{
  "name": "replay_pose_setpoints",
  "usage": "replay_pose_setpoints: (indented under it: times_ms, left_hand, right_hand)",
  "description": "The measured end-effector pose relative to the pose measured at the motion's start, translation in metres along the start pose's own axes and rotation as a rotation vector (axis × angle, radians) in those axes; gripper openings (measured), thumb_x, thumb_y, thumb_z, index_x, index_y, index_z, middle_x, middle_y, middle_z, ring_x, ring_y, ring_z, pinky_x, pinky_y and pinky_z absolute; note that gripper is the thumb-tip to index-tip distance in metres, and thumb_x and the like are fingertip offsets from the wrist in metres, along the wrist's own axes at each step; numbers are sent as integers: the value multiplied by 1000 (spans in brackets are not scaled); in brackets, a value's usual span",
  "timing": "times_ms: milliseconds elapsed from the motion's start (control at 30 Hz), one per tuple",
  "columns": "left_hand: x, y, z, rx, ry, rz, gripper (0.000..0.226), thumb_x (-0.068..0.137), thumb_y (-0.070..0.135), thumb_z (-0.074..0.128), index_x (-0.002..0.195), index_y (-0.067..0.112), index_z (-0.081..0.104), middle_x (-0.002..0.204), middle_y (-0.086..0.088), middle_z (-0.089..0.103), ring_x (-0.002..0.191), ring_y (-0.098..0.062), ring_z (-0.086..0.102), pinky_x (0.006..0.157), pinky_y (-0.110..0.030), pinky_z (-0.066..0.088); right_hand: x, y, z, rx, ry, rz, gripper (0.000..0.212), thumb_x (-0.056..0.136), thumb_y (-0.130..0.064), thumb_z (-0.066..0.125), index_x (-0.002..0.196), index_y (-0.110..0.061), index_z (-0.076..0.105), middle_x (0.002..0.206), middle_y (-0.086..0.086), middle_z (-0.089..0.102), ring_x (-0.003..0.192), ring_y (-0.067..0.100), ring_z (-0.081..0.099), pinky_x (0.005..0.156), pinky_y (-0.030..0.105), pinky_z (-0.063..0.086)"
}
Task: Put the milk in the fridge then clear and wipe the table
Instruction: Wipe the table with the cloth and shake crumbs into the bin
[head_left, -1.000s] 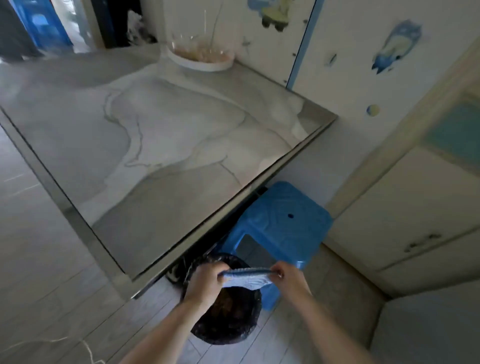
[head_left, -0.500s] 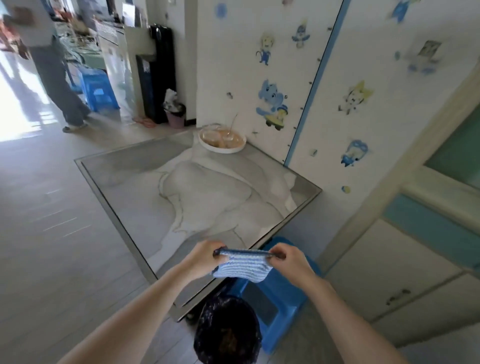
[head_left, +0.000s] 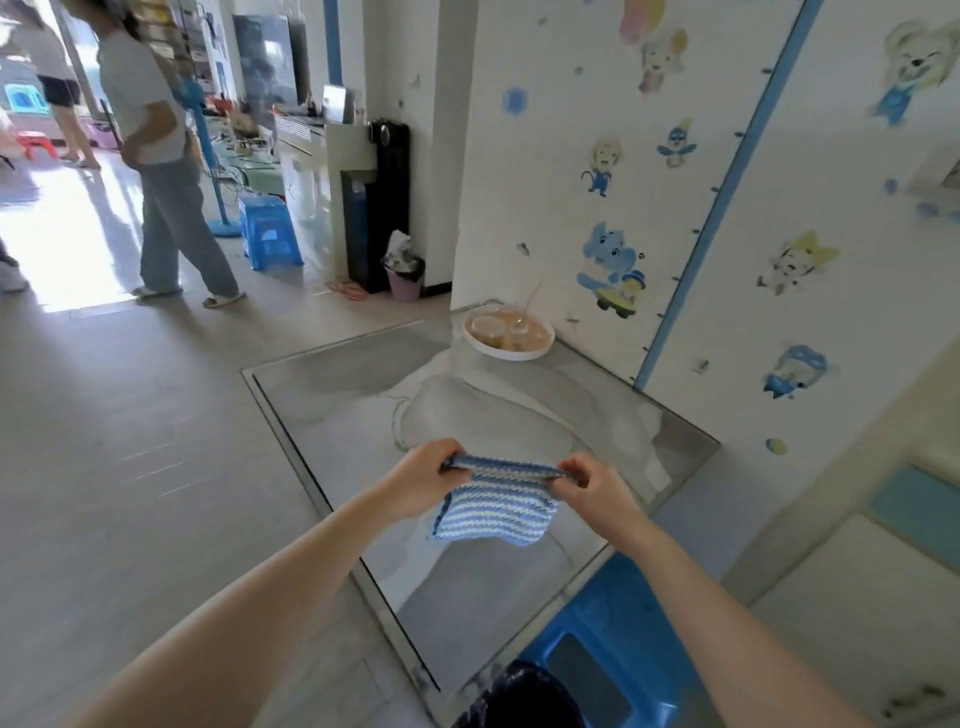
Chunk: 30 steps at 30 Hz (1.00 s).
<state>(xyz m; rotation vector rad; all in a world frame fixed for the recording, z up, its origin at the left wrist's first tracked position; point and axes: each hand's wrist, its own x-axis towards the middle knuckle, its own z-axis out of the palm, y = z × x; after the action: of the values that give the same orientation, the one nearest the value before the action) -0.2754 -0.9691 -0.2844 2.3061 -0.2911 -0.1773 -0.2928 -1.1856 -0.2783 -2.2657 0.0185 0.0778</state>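
Observation:
A blue-and-white striped cloth (head_left: 493, 512) hangs in the air above the near part of the grey marble-patterned table (head_left: 363, 415). My left hand (head_left: 421, 480) pinches its upper left corner. My right hand (head_left: 592, 488) pinches the upper right corner, so the top edge is stretched between them. At the table's far corner by the wall sits a white plate (head_left: 506, 352) holding plastic cups and a spoon.
A blue plastic stool (head_left: 618, 639) stands under the table's near right edge, next to a bin lined with a black bag (head_left: 519, 699). A person (head_left: 161, 171) walks at the far left. A second blue stool (head_left: 267, 231), a pink bin (head_left: 405, 278) and a dark dispenser (head_left: 376, 208) stand beyond.
My hands have lifted the cloth from over the black-lined bin up above the table. My view has risen, so the room beyond the table shows.

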Motion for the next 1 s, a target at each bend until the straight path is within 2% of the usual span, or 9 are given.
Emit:
replay_pose_setpoints:
  times_ms: [100, 233, 333, 433, 533, 600, 700, 833, 1000]
  left_hand:
    - [18, -31, -34, 13, -4, 26, 7, 89, 10, 53, 85, 12, 48, 77, -1, 48, 80, -15, 45, 57, -14, 29]
    - [48, -66, -71, 17, -14, 67, 7, 89, 9, 53, 85, 11, 47, 69, 9, 40, 80, -15, 44, 59, -25, 28]
    - [74, -89, -88, 10, -24, 96, 8, 88, 6, 53, 85, 11, 48, 71, 4, 42, 80, -15, 44, 60, -24, 28]
    - [105, -112, -93, -6, -48, 112, 10, 87, 4, 54, 85, 11, 49, 77, -3, 45, 80, -16, 44, 65, -26, 27]
    - [139, -130, -94, -13, -80, 131, 8, 87, 3, 55, 86, 11, 53, 70, 7, 43, 79, -17, 45, 65, -25, 29]
    - [158, -137, -95, -30, -91, 152, 7, 87, 1, 54, 91, 6, 58, 70, 11, 44, 72, -11, 45, 60, -16, 32]
    - [199, -149, -96, -58, -107, 155, 15, 85, -3, 56, 97, 0, 63, 75, 7, 52, 66, 5, 47, 62, -5, 35]
    - [269, -170, -99, -83, -160, 118, 15, 83, 1, 60, 92, 13, 64, 71, 12, 55, 60, 14, 50, 65, -13, 37]
    - [339, -192, -106, -77, -193, 59, 12, 82, 5, 61, 88, 14, 66, 77, 1, 58, 73, -10, 52, 71, -24, 39]
  right_hand:
    - [29, -26, 30, 24, 17, 10, 7, 83, -13, 62, 83, -14, 55, 69, -5, 52, 65, 9, 44, 57, 16, 33]
    - [66, -50, 65, 42, 66, 21, 6, 82, -10, 62, 83, -13, 57, 67, -3, 52, 64, 12, 44, 55, 18, 32]
    - [90, -57, 89, 64, 96, 51, 5, 82, -9, 60, 84, -12, 58, 71, 3, 54, 65, 14, 45, 55, 19, 33]
    - [116, -55, 105, 69, 108, 74, 7, 81, -7, 61, 80, -12, 55, 65, -1, 51, 59, 10, 42, 51, 12, 33]
    - [145, -50, 115, 103, 111, 106, 10, 80, -7, 61, 78, -14, 54, 66, -1, 51, 59, 9, 42, 52, 13, 34]
    - [164, -47, 119, 135, 113, 134, 10, 80, -8, 60, 78, -16, 54, 66, -1, 51, 60, 10, 44, 56, 18, 34]
    - [208, -36, 127, 195, 128, 190, 13, 80, -6, 58, 74, -17, 54, 63, -3, 49, 60, 10, 44, 60, 23, 39]
    - [277, -19, 135, 303, 114, 250, 14, 81, -4, 54, 71, -15, 53, 65, 2, 47, 67, 17, 45, 69, 32, 42]
    - [346, -14, 142, 347, 70, 262, 7, 83, -4, 52, 84, -11, 50, 73, 3, 46, 73, 17, 44, 71, 30, 40]
